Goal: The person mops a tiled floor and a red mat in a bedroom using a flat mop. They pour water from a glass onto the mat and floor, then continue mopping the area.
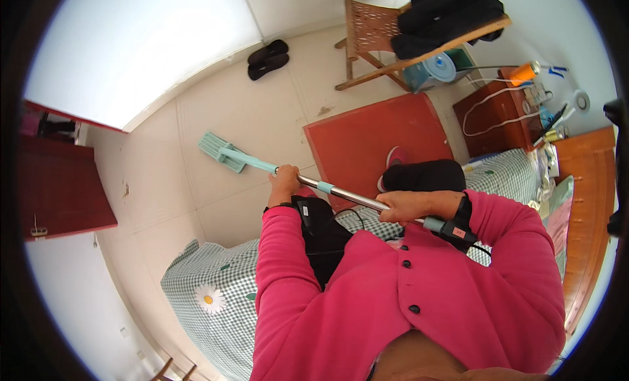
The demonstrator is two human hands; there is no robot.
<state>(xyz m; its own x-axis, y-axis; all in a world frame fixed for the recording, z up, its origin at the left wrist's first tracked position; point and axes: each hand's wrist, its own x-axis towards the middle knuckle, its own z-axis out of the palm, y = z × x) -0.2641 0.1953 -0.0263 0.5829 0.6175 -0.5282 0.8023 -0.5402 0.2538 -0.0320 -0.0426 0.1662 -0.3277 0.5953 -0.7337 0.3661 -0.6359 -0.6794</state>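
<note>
A mop [350, 197] with a metal pole and pale teal fittings slants across my front, its flat ribbed teal head [213, 147] pointing to the far left, over the tiled floor. My left hand [285, 182] is closed around the pole close to the teal neck. Farther up, my right hand [407, 206] also wraps round the pole, near its grey-teal grip end. Whether the mop head touches the floor, I cannot tell. Both wrists wear black bands, with a small black box at the right one.
A red mat [380, 142] lies ahead, my shoe on it. Beyond stand a wooden folding chair [373, 34] with black clothing and a blue bucket [438, 68]. A brown cabinet [491, 115] with cords is right. Black shoes [268, 58] sit by the wall; a checked bedcover [216, 276] is beneath me.
</note>
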